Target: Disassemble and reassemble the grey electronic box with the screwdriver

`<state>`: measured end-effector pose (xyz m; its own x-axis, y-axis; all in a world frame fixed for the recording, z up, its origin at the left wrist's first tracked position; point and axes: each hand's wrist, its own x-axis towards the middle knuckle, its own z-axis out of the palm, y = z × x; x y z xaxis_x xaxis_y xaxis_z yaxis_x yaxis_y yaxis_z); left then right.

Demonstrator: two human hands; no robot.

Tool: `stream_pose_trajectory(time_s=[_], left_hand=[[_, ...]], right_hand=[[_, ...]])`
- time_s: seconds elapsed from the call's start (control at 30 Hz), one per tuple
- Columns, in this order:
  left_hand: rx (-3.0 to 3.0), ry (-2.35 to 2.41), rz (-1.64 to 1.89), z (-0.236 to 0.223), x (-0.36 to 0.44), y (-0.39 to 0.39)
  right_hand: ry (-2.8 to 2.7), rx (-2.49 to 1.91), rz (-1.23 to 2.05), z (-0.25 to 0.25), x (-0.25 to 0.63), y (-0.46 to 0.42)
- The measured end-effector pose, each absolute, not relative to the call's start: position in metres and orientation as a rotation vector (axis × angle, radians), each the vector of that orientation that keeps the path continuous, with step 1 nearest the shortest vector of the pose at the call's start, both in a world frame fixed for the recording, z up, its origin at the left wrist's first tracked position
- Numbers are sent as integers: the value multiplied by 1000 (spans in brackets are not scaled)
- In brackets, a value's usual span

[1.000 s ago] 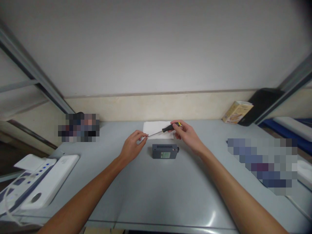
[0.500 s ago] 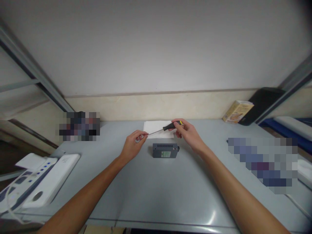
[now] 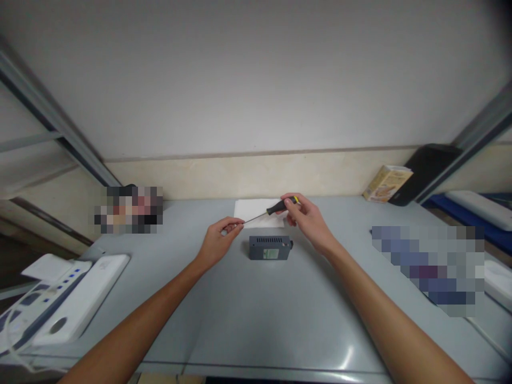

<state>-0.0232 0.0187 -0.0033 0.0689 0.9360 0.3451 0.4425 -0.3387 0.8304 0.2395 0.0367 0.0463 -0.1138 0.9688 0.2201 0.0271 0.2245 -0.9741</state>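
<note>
A screwdriver [image 3: 277, 207] with a black and yellow handle is gripped by the handle in my right hand [image 3: 306, 217]. Its thin shaft slants down to the left. At the shaft's end, my left hand [image 3: 219, 238] has thumb and fingers pinched together at the tip; whatever lies between them is too small to make out. Just below the two hands, a dark grey metal box [image 3: 270, 248] stands on the table, with a row of slots, a pale green label and a small black part on its right side. Behind the screwdriver lies a white sheet of paper [image 3: 252, 209].
The grey table [image 3: 240, 314] runs back to a wall. On the left lie a power strip [image 3: 48, 298] and a white flat device [image 3: 86, 298]. Back right, a yellow box [image 3: 387, 184] leans by a black case [image 3: 430, 170]. Blurred-out items sit at both sides.
Both hands and the screwdriver keep nearly the same pose. The whole view has shifted very slightly.
</note>
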Motion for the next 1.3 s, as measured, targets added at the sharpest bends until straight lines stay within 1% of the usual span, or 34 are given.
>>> stream_pose_trajectory(time_s=[0.1, 0.2, 0.4, 0.53, 0.67, 0.93, 1.3], left_hand=[[1794, 1289, 1154, -2, -20, 18], [1786, 1209, 1169, 2, -17, 14], [1922, 1083, 1138, 8, -17, 4], [2009, 954, 1098, 10, -18, -1], [2043, 962, 1034, 9, -16, -5], [1828, 948, 979, 5, -16, -1], [1678, 902, 919, 4, -17, 1]], right_hand=[[-1391, -982, 1053, 47, 239, 37], [-1355, -944, 983, 52, 241, 36], [-1212, -914, 816, 65, 250, 32], [-1193, -895, 829, 67, 251, 31], [-1215, -910, 824, 66, 248, 29], [-1256, -887, 750, 72, 246, 23], [-1379, -883, 767, 75, 240, 16]])
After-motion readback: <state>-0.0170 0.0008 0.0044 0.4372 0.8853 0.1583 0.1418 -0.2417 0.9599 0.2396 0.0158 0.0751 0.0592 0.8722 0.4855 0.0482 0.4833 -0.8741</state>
